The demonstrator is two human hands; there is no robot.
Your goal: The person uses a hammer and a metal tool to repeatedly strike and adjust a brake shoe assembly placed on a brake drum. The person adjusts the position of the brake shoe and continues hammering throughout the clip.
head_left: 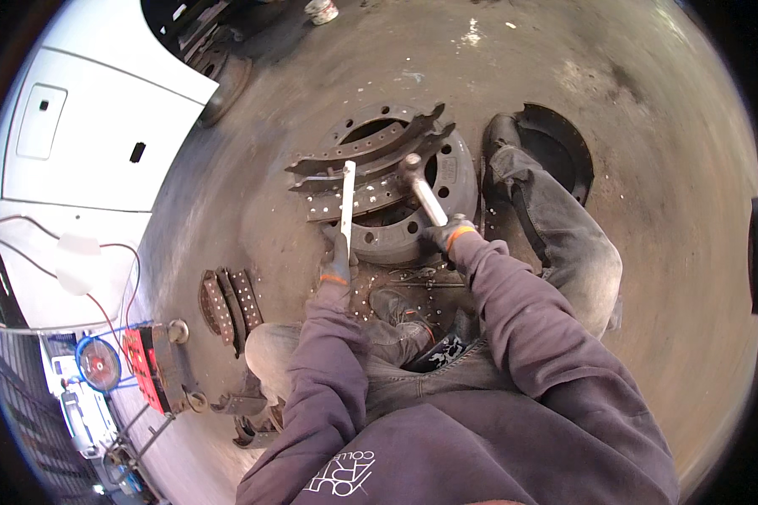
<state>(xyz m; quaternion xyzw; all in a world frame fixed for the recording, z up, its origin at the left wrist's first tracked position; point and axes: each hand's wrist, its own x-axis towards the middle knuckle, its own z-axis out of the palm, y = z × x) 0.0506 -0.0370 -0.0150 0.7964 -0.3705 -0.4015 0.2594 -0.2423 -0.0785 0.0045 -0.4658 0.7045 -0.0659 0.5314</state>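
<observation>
A seated person's gloved left hand (pixel 337 268) grips one upright flat metal bar (pixel 347 200), its tip on the nearer of two curved brake shoes (pixel 370 160) lying across one brake drum (pixel 446 181). The gloved right hand (pixel 448 234) clasps one hammer (pixel 419 187). Two more shoes (pixel 227 305) lie left on the floor.

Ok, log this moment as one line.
left hand: holds flat bar on brake shoe | right hand: holds hammer | brake drum beneath
</observation>
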